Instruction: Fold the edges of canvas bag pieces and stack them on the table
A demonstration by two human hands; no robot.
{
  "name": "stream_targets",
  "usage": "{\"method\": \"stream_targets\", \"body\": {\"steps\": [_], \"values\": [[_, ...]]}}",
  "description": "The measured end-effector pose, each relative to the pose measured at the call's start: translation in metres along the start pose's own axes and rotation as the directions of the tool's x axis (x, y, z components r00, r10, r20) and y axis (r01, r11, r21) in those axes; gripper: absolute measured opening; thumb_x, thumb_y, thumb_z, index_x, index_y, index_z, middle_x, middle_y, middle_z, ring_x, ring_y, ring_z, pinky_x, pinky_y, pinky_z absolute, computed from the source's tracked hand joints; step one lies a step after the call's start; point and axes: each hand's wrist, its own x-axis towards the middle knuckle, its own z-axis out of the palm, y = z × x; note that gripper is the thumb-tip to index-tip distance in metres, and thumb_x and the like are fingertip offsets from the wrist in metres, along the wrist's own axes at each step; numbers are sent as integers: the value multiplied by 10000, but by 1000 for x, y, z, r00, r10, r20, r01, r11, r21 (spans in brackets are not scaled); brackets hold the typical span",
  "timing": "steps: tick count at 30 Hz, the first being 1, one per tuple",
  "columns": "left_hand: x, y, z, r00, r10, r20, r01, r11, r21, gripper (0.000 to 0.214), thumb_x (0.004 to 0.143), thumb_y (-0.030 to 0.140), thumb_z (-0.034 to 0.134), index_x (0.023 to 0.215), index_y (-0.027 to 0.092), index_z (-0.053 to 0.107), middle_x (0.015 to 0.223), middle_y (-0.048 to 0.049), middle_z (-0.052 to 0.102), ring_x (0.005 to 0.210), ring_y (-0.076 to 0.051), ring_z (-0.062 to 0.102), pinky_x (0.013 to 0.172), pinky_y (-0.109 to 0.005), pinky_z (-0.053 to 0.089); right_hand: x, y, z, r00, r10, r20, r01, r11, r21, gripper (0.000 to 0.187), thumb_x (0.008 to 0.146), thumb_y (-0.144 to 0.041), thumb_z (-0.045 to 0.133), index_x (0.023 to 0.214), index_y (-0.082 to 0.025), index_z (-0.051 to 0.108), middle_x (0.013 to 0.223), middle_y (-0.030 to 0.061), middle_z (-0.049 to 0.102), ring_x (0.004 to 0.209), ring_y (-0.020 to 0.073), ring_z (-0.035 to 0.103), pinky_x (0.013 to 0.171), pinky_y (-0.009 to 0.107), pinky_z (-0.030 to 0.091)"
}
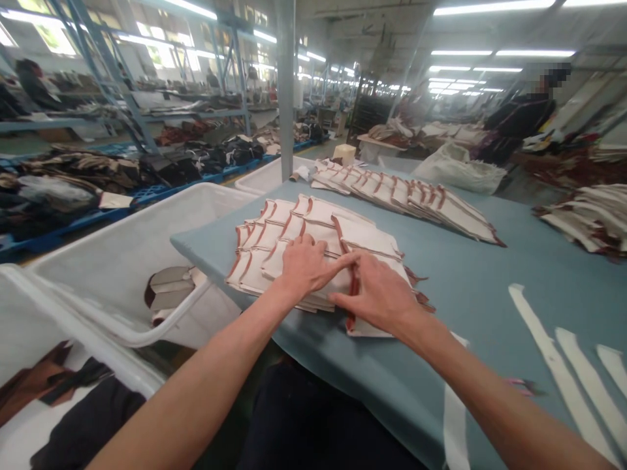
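Note:
Overlapping cream fabric pieces (269,236) with red-brown edges lie in rows on the blue-grey table. Across the middle of these rows rests my left hand (306,266), fingers slightly bent and thumb stretched toward the other hand. My right hand (382,290) lies on the nearest right-hand cream piece (368,328), with thumb and forefinger apart on either side of its red-brown edge. The left thumb tip meets the right forefinger. Under the right palm, part of that piece is hidden. Neither hand visibly grips anything.
A second row of cream pieces (392,186) lies farther back on the table (470,281). White strips (548,352) and small pink-handled snips (525,386) lie right. White bins (122,228) stand left, beside a metal post (287,91). A person (519,121) stands behind.

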Motion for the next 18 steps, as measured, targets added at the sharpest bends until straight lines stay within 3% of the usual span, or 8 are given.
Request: {"method": "stream_targets", "body": {"steps": [3,6,10,14,18], "values": [[1,4,-3,1000,-9,10,9,1000,8,863,922,837,261,1172,179,762,1146,-180,691,1175,-356,615,1032,-456,415,-21,8,29,994,-48,-98,30,984,-175,897,747,-386,799,1487,-42,425,1544,291,463,1323,460,506,1050,554,431],[2,5,-5,1000,16,25,-16,1000,23,774,983,751,269,1178,187,764,1136,-167,704,1204,-342,609,1059,-452,397,-27,28,50,985,-50,-163,17,980,-200,798,843,-341,704,1495,2,397,1551,326,437,1346,463,479,1073,587,409],[1,-1,-8,997,62,44,-64,997,53,629,1080,519,227,1214,204,755,1149,-151,713,1167,-312,637,1047,-440,402,-29,49,49,984,-116,-134,94,982,-164,714,879,-404,646,1459,-27,468,1510,266,519,1317,397,527,1077,513,448],[-1,-6,-8,993,97,60,-101,992,75,496,1069,409,317,1229,205,739,1195,-135,705,1152,-300,644,1032,-424,416,-48,49,43,969,-229,-96,215,967,-139,825,819,-459,693,1494,-46,459,1581,234,450,1425,376,432,1186,493,358],[-4,-5,-5,994,96,50,-100,991,89,431,1010,399,439,1277,185,702,1254,-151,678,1177,-318,628,1048,-439,409,-65,45,52,969,-237,-67,227,965,-135,832,745,-191,660,1523,-9,427,1637,259,345,1476,427,348,1207,561,292]]}}
